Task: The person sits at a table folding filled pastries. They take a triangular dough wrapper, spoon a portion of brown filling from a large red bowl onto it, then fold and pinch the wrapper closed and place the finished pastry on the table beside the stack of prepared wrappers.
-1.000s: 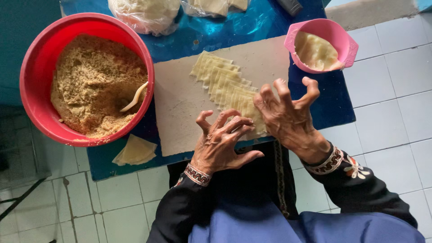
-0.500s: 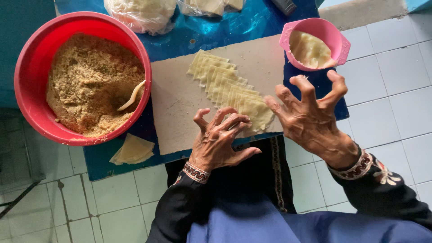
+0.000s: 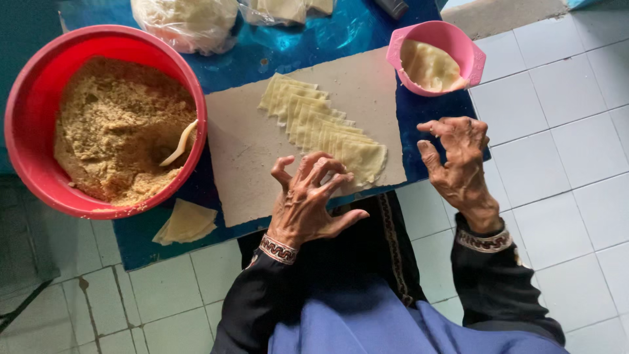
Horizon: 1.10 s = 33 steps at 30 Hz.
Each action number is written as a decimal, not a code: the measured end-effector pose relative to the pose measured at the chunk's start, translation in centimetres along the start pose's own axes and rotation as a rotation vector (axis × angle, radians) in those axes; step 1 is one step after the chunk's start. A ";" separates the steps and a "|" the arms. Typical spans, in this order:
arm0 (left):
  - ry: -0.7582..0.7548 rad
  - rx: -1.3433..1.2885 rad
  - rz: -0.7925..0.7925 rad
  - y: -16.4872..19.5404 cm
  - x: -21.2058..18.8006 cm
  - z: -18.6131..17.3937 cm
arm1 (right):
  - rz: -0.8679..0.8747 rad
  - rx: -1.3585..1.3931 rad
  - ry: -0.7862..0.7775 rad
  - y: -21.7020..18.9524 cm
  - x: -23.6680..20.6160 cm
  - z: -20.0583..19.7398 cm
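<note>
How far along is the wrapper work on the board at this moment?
Done: a row of dough squares lies fanned across the board, and one folded piece sits beside it. In hand: nothing; left hand touches the row's near end, right hand hovers empty. Left: the squares are unfilled, and the red bowl of crumbly filling is nearly full.

A clear plastic bag [image 3: 187, 23] bulging with a pale, rounded lump sits at the top edge of the blue mat [image 3: 295, 46], just above the red bowl [image 3: 39, 177]. Beside it on the right lies a second clear bag [image 3: 285, 9] holding pale flat pieces, cut off by the frame. No labels, signs or screens show.
</note>
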<state>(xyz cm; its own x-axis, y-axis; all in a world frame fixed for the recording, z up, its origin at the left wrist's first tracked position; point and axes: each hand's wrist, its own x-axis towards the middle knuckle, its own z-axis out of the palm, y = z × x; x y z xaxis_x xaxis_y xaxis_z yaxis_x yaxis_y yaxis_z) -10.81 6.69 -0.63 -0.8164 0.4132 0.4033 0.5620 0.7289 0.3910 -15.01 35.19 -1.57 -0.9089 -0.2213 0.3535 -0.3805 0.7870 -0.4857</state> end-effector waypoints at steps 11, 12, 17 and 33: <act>0.119 0.042 0.020 0.1 -2.1 0.6 | 0.019 -0.307 0.118 0.6 -0.4 3.4; 0.155 0.040 0.017 0.7 -3.3 0.5 | 0.018 -0.298 0.117 0.8 -0.4 3.5; 0.329 0.268 -0.270 2.8 -11.8 -0.7 | -0.025 -0.342 0.109 2.2 -0.6 3.5; 0.502 0.514 -1.098 -8.3 -19.0 -4.0 | -0.092 -0.395 0.061 3.8 -2.4 2.9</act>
<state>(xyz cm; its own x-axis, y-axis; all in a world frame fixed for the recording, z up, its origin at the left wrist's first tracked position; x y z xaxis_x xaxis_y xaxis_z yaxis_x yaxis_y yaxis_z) 0.62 -9.36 -8.27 -0.6130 -0.6902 0.3845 -0.5649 0.7231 0.3974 -14.72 37.05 -6.57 -0.8581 -0.2757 0.4332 -0.3540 0.9288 -0.1101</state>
